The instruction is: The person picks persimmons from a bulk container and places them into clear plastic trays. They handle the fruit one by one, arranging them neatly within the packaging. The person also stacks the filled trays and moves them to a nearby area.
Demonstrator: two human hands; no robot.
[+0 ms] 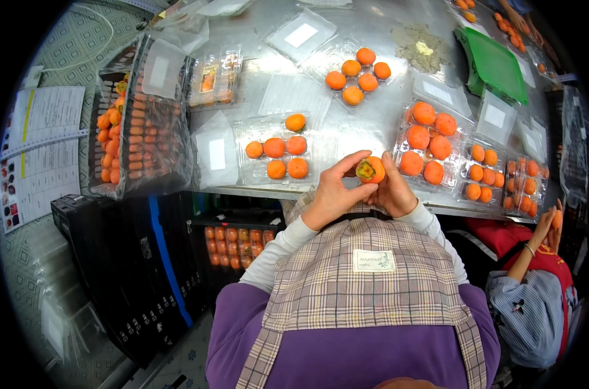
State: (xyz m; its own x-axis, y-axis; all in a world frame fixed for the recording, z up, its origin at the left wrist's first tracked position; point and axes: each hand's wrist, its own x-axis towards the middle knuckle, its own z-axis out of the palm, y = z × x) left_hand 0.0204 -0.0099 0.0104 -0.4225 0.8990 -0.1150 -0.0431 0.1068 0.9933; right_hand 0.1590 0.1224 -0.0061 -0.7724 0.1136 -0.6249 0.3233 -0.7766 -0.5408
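Note:
A single orange persimmon is held above the table's near edge, its green-brown calyx turned towards the left. My left hand has its thumb and forefinger around the fruit's left side. On the other side, my right hand supports it with the fingers and thumb. Left of my hands lies a clear plastic clamshell tray with several persimmons in its hollows. To the right, another clear tray holds larger persimmons. A third tray, with more fruit in it, lies further back.
A plastic-lined crate of persimmons stands at the left, above stacked black crates. Foam sheets with white labels lie about the metal table. A green basket stands back right. A co-worker's hands hold fruit at the right.

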